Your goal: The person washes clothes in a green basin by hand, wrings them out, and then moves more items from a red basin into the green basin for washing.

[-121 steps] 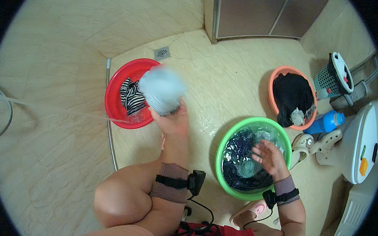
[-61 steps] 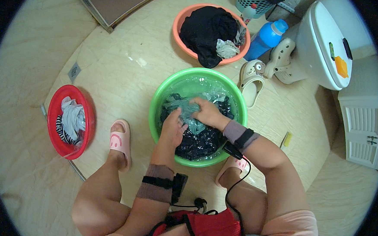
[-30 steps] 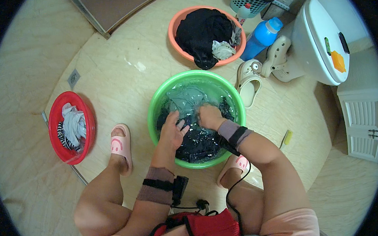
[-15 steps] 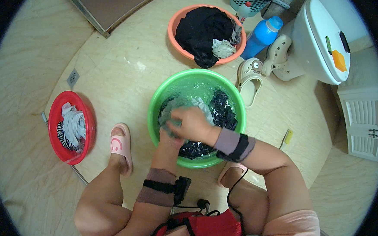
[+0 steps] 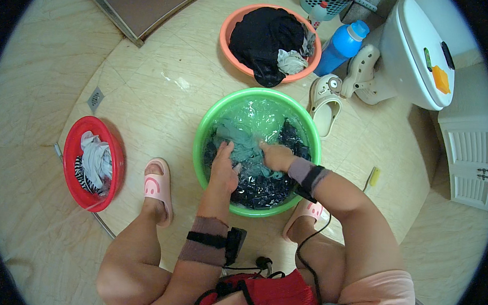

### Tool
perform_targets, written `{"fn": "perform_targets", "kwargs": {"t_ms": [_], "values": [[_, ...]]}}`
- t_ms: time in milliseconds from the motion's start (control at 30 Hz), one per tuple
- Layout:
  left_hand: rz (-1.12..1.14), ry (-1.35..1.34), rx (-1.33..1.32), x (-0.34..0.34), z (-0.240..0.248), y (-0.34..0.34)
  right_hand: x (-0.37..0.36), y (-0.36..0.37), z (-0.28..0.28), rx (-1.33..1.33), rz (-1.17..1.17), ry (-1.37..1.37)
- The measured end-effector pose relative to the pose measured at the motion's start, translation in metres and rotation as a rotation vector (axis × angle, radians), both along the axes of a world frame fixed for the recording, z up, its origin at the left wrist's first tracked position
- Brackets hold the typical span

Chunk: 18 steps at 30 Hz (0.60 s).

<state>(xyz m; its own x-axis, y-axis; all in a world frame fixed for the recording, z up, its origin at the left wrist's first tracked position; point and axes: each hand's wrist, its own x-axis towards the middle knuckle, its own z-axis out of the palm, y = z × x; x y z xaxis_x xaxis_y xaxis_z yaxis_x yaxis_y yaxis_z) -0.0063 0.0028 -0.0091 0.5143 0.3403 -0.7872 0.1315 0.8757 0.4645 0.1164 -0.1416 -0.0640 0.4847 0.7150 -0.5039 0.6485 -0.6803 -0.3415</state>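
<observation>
On the pale floor [image 5: 163, 100], ahead of the pink slippers [image 5: 162, 196]: green basin [image 5: 203, 119], with water, dark clothes [image 5: 261, 190] and a grey-green cloth [image 5: 243, 145]. Cloth sits left of the basin's middle, partly over the dark clothes, between both hands. Left hand [image 5: 224, 169] at the cloth's near left edge; its fingers extended, slightly apart. Right hand [image 5: 278, 157] at the cloth's right side, fingertips touching it; blurred, cannot tell whether the fingers are clamped on it. Red basin [image 5: 117, 164] well apart to the left, containing a pale garment [image 5: 97, 156] and a striped one. Orange basin [image 5: 239, 69] beyond the green one; black clothing [image 5: 265, 39] inside, part draped over the rim. Blue bottle [image 5: 339, 51] and beige clogs [image 5: 327, 86] to its right.
</observation>
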Motion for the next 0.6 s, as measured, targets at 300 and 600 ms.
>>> {"fn": "perform_targets", "kwargs": {"t_ms": [300, 600], "values": [[0.128, -0.395, -0.19, -0.007, 0.019, 0.017, -0.029, 0.066, 0.133, 0.691, 0.014, 0.311], [0.055, -0.505, -0.182, -0.008, 0.036, 0.01, -0.055, 0.081, 0.146, 0.795, 0.012, -0.055]]}}
